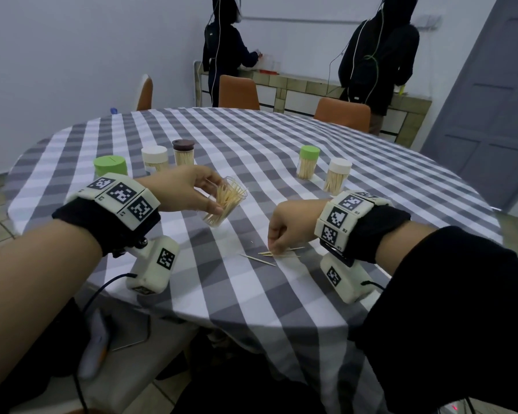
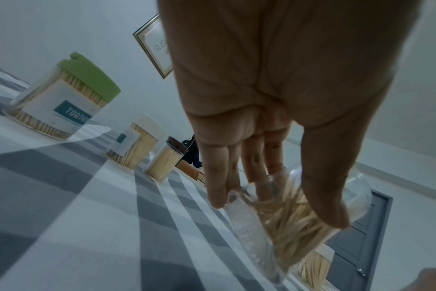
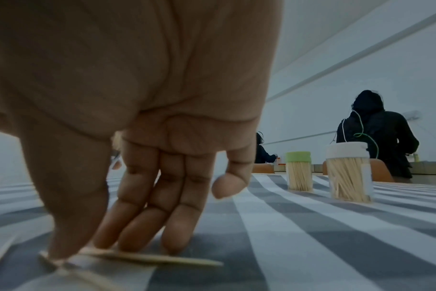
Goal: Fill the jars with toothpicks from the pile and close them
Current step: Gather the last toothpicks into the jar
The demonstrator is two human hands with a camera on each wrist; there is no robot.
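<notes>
filling step, nearly through the pile: left hand (image 1: 189,191) gripping an open clear jar (image 1: 226,204), tilted, lidless, part full, fingers curled round its wall. right hand (image 1: 290,225) down on the checked tablecloth (image 1: 281,144), thumb and fingertips pinching the last loose toothpicks (image 1: 277,254) near the jar. next, probably: lifting that pinch level into the jar mouth without dropping any, then finding a lid.

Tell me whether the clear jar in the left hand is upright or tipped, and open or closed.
Tipped and open. The left hand grips the clear jar leaning, its lidless mouth angled up toward the right hand, toothpicks showing inside.
</notes>
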